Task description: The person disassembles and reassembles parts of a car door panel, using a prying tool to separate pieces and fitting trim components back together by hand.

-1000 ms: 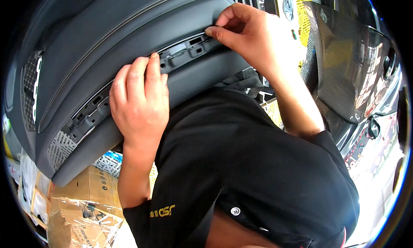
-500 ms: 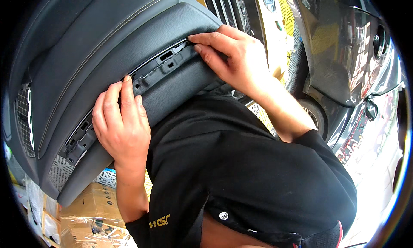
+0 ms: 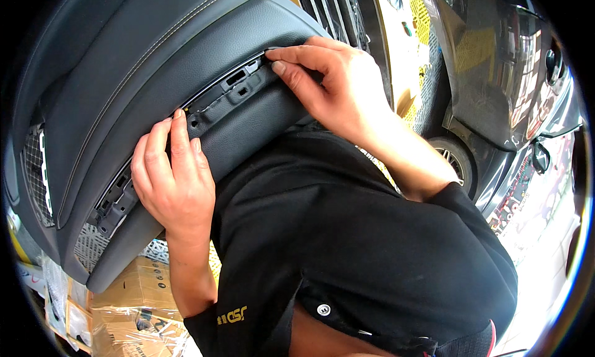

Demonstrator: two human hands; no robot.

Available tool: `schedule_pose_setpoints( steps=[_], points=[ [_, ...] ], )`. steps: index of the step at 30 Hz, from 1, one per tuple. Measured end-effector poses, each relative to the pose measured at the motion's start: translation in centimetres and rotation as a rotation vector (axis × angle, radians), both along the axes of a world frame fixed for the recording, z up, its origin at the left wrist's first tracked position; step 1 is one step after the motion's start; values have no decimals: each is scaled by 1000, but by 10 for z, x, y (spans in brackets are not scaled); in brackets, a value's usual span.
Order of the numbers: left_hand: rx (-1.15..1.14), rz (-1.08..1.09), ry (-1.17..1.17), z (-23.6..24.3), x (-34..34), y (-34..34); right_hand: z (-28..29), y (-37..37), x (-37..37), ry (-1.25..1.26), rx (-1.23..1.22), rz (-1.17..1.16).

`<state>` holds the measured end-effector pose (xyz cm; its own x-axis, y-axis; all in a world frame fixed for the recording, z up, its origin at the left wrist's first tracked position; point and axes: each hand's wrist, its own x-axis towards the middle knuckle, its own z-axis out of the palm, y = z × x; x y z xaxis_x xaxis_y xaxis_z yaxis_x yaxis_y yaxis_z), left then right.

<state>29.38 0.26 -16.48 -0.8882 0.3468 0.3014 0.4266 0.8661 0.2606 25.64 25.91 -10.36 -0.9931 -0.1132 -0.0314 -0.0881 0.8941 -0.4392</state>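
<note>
A black leather-covered car door panel [image 3: 204, 53] with pale stitching lies slanted before me. Along it runs a recess with a black plastic mounting strip [image 3: 217, 104], which has square slots and round holes. A thin dark edging [image 3: 226, 76] follows the recess's upper side. My right hand [image 3: 341, 78] pinches at the far right end of this edging, index finger above the thumb. My left hand [image 3: 173, 174] rests lower on the panel, its stretched fingertips touching the edging; the fingers are slightly apart. The hand covers part of the recess.
A dark car [image 3: 489, 66] with a wheel [image 3: 455, 162] stands at the right. Below the panel's lower left end sits a plastic-wrapped cardboard box [image 3: 139, 295]. A mesh speaker grille [image 3: 36, 177] is set into the panel's left side.
My right fingertips have slid slightly left along the edging. The left hand stays nearly in place, and the whole view has shifted a little.
</note>
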Motion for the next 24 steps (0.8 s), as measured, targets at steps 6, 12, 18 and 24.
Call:
schedule_pose_setpoints(
  steps=[6, 12, 18, 24],
  points=[
    [-1, -2, 1, 0, -1, 1, -3, -2, 0, 45, 9, 19],
    [-5, -4, 3, 0, -1, 1, -6, -3, 0, 63, 9, 17],
    [-38, -9, 39, 0, -3, 0, -10, -1, 0, 91, -5, 22],
    [-44, -10, 38, 1, -3, 1, -7, 1, -1, 51, -25, 53]
  ],
)
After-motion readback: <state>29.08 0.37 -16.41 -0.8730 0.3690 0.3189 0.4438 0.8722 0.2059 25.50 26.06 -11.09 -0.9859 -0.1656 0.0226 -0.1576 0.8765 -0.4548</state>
